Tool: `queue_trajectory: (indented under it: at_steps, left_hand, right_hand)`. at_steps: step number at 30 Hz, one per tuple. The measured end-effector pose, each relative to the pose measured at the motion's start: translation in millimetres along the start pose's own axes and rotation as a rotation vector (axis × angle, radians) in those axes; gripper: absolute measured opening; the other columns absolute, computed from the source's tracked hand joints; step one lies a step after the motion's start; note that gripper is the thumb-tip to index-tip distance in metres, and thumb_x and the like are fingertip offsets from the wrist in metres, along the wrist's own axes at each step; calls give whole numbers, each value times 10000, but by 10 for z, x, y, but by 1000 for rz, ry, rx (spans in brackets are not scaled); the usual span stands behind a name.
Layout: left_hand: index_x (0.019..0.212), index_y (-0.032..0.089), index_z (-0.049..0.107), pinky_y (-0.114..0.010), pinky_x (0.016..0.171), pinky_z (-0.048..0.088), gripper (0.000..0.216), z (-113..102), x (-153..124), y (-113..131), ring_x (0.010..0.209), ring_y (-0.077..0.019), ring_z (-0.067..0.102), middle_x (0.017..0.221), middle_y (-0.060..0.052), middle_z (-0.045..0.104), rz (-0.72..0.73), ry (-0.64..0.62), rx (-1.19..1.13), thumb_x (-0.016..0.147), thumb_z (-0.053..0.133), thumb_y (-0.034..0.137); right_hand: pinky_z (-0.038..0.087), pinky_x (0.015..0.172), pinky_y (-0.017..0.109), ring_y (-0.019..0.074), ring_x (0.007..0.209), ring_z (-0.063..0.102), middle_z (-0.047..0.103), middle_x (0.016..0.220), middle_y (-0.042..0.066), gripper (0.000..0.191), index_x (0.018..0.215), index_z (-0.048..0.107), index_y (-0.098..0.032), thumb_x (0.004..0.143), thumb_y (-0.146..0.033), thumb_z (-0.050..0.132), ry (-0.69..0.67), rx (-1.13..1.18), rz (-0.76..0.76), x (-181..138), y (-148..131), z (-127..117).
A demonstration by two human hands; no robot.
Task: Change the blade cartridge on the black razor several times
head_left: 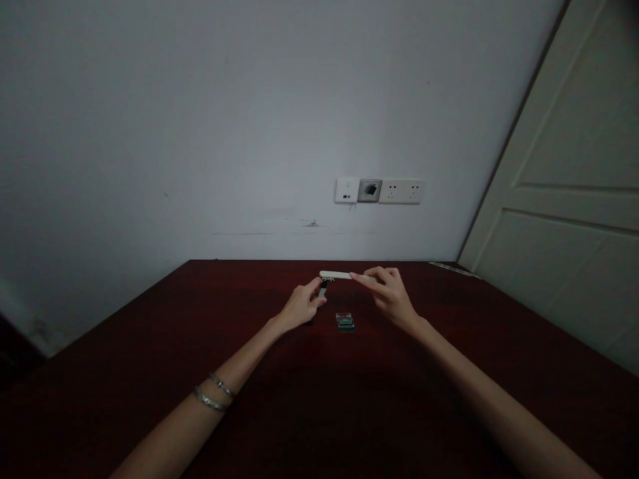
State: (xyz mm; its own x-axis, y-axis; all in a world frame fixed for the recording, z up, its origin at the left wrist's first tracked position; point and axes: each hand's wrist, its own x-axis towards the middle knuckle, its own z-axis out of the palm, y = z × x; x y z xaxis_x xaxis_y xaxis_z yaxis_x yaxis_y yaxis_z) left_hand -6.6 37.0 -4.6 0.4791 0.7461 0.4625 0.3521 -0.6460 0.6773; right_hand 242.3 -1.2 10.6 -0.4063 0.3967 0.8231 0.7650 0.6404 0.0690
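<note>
My left hand (pixel 301 305) is closed on a small upright piece (pixel 323 290), black at its top and pale grey below. Between the fingertips of my right hand (pixel 393 297) is one end of a slim white bar (pixel 335 275), held level above the table. The bar's left end meets the top of the upright piece. Whether the two are joined I cannot tell. Below and between my hands, a small clear case (pixel 344 321) with something greenish in it lies on the table.
The dark red-brown table (pixel 319 399) reaches back to a pale wall (pixel 249 133). Wall sockets (pixel 399 191) sit above its far edge. A panelled door (pixel 564 199) stands at the right, with a thin flat strip (pixel 453 269) near the table's far right corner.
</note>
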Motion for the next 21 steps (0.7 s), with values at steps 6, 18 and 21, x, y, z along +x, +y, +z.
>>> queue_trajectory:
  at_steps: [6, 18, 21]
  left_hand:
    - [908, 164, 553, -201, 596, 389, 153, -31, 3, 23, 599, -96, 513, 706, 9, 579, 32, 11, 46, 763, 519, 198]
    - [919, 158, 564, -195, 561, 364, 184, -40, 9, 10, 568, -93, 488, 662, 24, 550, -7, 8, 39, 743, 531, 200]
    - [932, 156, 562, -190, 554, 354, 191, -35, 6, -3, 562, -89, 479, 668, 27, 549, 7, -2, 71, 749, 527, 199]
  right_hand:
    - [331, 740, 326, 158, 817, 494, 544, 944, 50, 601, 1284, 460, -355, 801, -4, 392, 25, -61, -41, -59, 126, -27]
    - [332, 765, 337, 153, 808, 493, 559, 939, 50, 568, 1233, 513, -380, 811, -11, 420, 7, -153, -92, -63, 115, -68]
    - [327, 777, 340, 151, 816, 490, 546, 966, 48, 552, 1234, 512, -379, 820, -24, 423, 29, -153, -81, -11, 20, -45]
